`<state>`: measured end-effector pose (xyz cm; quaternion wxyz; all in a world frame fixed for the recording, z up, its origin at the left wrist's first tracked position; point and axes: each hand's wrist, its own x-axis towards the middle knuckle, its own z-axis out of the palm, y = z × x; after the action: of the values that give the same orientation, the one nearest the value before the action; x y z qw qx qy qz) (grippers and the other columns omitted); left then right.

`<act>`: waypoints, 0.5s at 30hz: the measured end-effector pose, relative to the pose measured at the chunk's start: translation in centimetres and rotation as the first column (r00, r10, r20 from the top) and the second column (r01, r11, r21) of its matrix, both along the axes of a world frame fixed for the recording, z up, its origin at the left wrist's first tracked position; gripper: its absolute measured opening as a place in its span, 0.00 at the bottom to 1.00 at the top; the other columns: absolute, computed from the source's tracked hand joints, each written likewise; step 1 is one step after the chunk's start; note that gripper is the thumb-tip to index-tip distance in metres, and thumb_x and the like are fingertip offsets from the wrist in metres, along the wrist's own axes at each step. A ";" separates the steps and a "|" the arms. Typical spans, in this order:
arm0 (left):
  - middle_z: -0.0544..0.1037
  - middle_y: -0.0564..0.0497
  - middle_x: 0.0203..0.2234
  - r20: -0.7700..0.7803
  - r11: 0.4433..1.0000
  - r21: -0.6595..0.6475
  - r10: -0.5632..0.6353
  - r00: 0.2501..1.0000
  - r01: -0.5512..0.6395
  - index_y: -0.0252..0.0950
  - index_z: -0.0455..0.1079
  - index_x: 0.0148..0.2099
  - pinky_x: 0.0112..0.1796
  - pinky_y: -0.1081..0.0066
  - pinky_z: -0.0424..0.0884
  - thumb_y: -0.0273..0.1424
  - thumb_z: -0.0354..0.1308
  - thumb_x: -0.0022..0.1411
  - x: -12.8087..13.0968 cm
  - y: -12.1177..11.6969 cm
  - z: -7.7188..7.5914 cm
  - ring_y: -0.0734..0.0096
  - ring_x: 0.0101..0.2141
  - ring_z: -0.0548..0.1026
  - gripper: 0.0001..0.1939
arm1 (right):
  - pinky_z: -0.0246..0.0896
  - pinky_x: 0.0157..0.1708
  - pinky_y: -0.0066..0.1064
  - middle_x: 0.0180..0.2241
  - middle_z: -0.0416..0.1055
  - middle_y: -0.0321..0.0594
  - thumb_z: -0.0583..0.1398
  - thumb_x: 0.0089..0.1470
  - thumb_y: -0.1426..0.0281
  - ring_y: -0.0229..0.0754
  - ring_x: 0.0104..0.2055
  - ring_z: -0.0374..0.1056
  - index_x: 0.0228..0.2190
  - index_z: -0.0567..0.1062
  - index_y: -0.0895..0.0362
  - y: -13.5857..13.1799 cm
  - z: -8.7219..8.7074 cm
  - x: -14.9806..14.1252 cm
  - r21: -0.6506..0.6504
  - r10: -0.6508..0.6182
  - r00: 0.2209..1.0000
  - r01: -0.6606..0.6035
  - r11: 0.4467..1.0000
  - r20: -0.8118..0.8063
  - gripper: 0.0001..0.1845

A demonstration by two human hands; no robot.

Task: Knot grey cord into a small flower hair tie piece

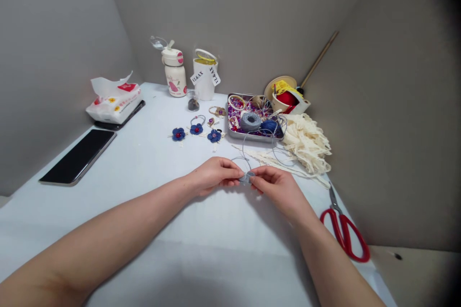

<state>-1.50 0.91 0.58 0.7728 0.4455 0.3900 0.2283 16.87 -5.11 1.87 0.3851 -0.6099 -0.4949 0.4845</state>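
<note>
My left hand (214,176) and my right hand (277,190) meet above the white table top (201,230), pinching a small grey crocheted piece (247,178) between their fingertips. A thin grey thread (245,146) runs from that piece up to a ball of grey thread (250,122) in a metal tray (254,137). A ball of blue thread (269,127) sits beside it. Several blue crocheted flowers (196,129) lie left of the tray. Cream lace trim (306,143) lies just beyond my right hand.
Red-handled scissors (344,232) lie at the right table edge. A smartphone (77,157), a tissue pack (114,103), a white bottle (175,73), a white cup (204,76) and a container of red and yellow yarn (286,98) stand further off. Grey walls surround the table.
</note>
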 end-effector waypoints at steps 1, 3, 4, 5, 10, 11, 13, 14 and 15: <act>0.75 0.49 0.21 -0.002 1.000 0.000 -0.002 1.000 0.002 0.30 0.75 0.30 0.28 0.76 0.66 0.31 0.67 0.49 0.0 0.0 0.0 0.78 0.23 0.70 0.09 | 0.59 0.24 0.28 0.24 0.74 0.37 0.65 0.44 0.61 0.37 0.23 0.65 0.32 0.77 0.57 0.0 0.0 0.0 -0.003 -0.003 1.000 0.003 1.000 0.000 0.14; 0.75 0.49 0.21 -0.001 1.000 0.001 0.011 1.000 -0.011 0.30 0.74 0.30 0.28 0.76 0.66 0.31 0.67 0.49 0.1 -0.1 -0.1 0.79 0.23 0.70 0.09 | 0.59 0.24 0.28 0.24 0.74 0.37 0.65 0.44 0.61 0.37 0.24 0.66 0.33 0.77 0.57 0.0 0.0 -0.2 -0.008 -0.008 1.000 0.008 1.000 -0.008 0.15; 0.75 0.49 0.21 0.004 1.000 0.001 0.023 1.000 -0.023 0.30 0.74 0.30 0.28 0.76 0.66 0.31 0.67 0.49 0.1 -0.1 0.0 0.79 0.23 0.70 0.09 | 0.59 0.24 0.27 0.24 0.74 0.37 0.65 0.44 0.61 0.37 0.24 0.66 0.34 0.77 0.57 0.0 0.1 -0.3 -0.009 -0.013 1.000 0.013 1.000 -0.015 0.15; 0.75 0.50 0.21 0.009 0.999 0.002 0.035 0.999 -0.035 0.30 0.74 0.30 0.29 0.76 0.66 0.31 0.67 0.49 0.2 -0.2 0.0 0.79 0.23 0.70 0.08 | 0.59 0.24 0.27 0.25 0.74 0.37 0.66 0.43 0.61 0.37 0.24 0.66 0.34 0.77 0.58 0.0 0.1 -0.3 -0.008 -0.019 1.000 0.018 1.000 -0.024 0.16; 0.75 0.49 0.22 -0.004 0.999 0.000 0.048 0.999 -0.048 0.29 0.74 0.30 0.30 0.75 0.66 0.30 0.67 0.49 0.4 -0.3 0.4 0.79 0.23 0.70 0.08 | 0.57 0.23 0.27 0.23 0.73 0.36 0.67 0.42 0.61 0.36 0.23 0.64 0.32 0.75 0.58 0.0 0.0 -0.6 -0.003 -0.037 0.998 0.037 0.999 -0.049 0.16; 0.75 0.49 0.23 -0.004 0.999 0.003 0.042 0.999 -0.042 0.30 0.74 0.30 0.30 0.75 0.66 0.30 0.68 0.49 0.3 -0.3 0.5 0.79 0.24 0.70 0.09 | 0.57 0.23 0.27 0.22 0.72 0.36 0.67 0.41 0.61 0.35 0.22 0.64 0.31 0.75 0.58 0.0 0.1 -0.6 -0.007 -0.040 0.998 0.040 0.999 -0.049 0.16; 0.75 0.49 0.23 -0.001 1.000 0.016 0.027 1.000 -0.027 0.30 0.74 0.30 0.30 0.74 0.67 0.31 0.68 0.48 0.2 -0.3 0.5 0.78 0.24 0.70 0.10 | 0.57 0.22 0.27 0.21 0.72 0.35 0.67 0.40 0.61 0.35 0.22 0.63 0.31 0.75 0.58 0.0 0.2 -0.7 -0.015 -0.047 0.998 0.047 0.999 -0.047 0.16; 0.75 0.49 0.23 -0.001 1.000 0.026 0.017 1.000 -0.017 0.30 0.74 0.31 0.30 0.74 0.67 0.31 0.69 0.47 0.2 -0.3 0.5 0.78 0.24 0.70 0.10 | 0.56 0.22 0.27 0.20 0.71 0.35 0.67 0.40 0.61 0.35 0.21 0.63 0.30 0.75 0.58 0.0 0.2 -0.7 -0.019 -0.048 0.998 0.047 0.999 -0.045 0.17; 0.75 0.49 0.23 -0.004 0.999 0.037 0.008 1.000 -0.008 0.30 0.74 0.31 0.30 0.74 0.67 0.31 0.69 0.47 0.1 -0.3 0.4 0.78 0.24 0.71 0.11 | 0.56 0.22 0.27 0.20 0.71 0.35 0.67 0.40 0.61 0.35 0.21 0.62 0.30 0.74 0.58 0.0 0.3 -0.7 -0.025 -0.045 0.998 0.044 0.999 -0.042 0.17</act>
<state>-1.37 0.60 0.99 0.7627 0.4586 0.3890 0.2378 16.12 -5.11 2.15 0.3989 -0.6148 -0.4672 0.4946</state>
